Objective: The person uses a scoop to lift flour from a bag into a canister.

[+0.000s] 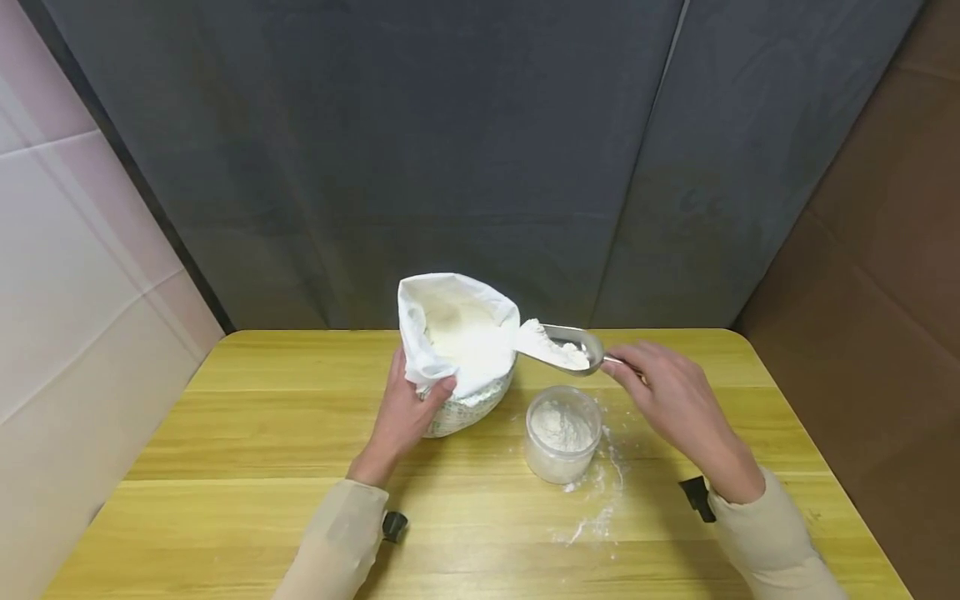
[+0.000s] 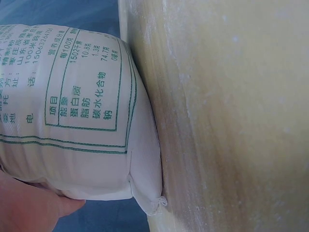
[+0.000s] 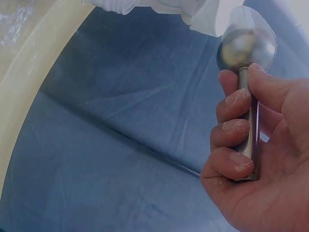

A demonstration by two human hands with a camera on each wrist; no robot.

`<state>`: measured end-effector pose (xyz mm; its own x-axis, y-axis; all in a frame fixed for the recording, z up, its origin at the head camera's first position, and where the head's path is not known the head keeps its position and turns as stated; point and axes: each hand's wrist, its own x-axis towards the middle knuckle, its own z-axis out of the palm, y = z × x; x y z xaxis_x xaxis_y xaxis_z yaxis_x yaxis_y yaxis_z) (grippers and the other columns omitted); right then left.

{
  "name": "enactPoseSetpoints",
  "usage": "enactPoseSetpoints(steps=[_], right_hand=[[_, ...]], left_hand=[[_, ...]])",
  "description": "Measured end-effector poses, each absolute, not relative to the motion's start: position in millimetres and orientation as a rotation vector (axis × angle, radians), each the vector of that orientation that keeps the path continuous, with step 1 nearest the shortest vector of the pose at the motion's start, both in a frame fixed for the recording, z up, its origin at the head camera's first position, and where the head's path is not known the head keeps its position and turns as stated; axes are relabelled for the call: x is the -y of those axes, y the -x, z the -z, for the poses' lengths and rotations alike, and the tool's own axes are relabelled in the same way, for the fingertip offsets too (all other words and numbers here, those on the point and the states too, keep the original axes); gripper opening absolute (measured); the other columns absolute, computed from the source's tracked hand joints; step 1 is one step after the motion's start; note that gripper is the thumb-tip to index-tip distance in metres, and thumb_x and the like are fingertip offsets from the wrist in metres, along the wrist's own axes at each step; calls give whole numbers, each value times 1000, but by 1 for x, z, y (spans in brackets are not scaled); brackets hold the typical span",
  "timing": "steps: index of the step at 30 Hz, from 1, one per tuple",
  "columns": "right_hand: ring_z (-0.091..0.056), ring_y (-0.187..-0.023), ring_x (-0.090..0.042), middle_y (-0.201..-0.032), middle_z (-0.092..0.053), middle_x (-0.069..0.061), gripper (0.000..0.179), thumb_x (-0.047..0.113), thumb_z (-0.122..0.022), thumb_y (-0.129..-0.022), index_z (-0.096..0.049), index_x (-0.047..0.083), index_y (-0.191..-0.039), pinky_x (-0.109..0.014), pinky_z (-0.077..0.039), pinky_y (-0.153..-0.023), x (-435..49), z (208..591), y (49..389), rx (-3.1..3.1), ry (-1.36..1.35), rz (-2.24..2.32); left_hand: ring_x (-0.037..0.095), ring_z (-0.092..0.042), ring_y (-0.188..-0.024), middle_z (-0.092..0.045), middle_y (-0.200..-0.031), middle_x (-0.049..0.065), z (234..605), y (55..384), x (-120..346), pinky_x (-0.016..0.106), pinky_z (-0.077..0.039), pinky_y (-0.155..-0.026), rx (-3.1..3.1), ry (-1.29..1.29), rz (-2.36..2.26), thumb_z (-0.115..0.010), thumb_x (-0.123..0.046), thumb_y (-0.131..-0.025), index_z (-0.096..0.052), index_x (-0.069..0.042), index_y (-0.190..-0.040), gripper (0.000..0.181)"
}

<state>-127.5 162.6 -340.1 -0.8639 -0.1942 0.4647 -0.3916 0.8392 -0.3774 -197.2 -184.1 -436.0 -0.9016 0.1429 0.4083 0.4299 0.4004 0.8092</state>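
A white cloth sack of flour [image 1: 468, 408], its mouth folded open, stands on the table. My left hand [image 1: 405, 417] grips its near left side, with the thumb over the rim. Green print covers the sack [image 2: 77, 164] in the left wrist view, where only part of the left hand [image 2: 29, 205] shows. With its fingers curled round the handle, my right hand [image 1: 671, 400] holds a metal scoop [image 1: 592, 350] heaped with flour [image 1: 551, 346]. The scoop's tip is at the sack's right rim. Below it stands a clear round jar [image 1: 558, 467], partly filled with flour.
Spilled flour [image 1: 596, 525] marks the wooden table [image 1: 247, 467] around the jar and to its front right. A dark cloth wall [image 1: 420, 167] rises behind the table's back edge, with a pale panel at the left and a brown one at the right.
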Motion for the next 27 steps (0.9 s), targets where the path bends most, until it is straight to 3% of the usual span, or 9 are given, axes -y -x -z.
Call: enactPoseSetpoints(steps=[7,18,27], right_hand=[[-68,-93,-25,-104,-74,-5,20,23,-72,-99,-78,11,-114,-49,-54,-78,-170,341,119,2616,-405,-688],[-67,-89,-21,-98,-73,0,17,21,-74,-97,-78,12,-111,-46,-52,-75,-186,347,105,2621,-381,-657],[-59,-77,-14,-91,-72,4,16,19,-75,-96,-79,12,-110,-36,-46,-65,-201,357,95,2659,-391,-599]], left_hand=[[37,-37,-140,-31,-159,20,436,197,185,60,-33,-116,2392,502,1494,-67,-67,-92,-22,-9,-164,103],[38,-36,-141,-31,-158,21,435,198,186,59,-31,-117,2391,502,1488,-67,-67,-91,-22,-7,-164,105],[38,-36,-141,-32,-157,21,435,198,185,59,-32,-117,2382,513,1488,-64,-72,-90,-22,-6,-164,107]])
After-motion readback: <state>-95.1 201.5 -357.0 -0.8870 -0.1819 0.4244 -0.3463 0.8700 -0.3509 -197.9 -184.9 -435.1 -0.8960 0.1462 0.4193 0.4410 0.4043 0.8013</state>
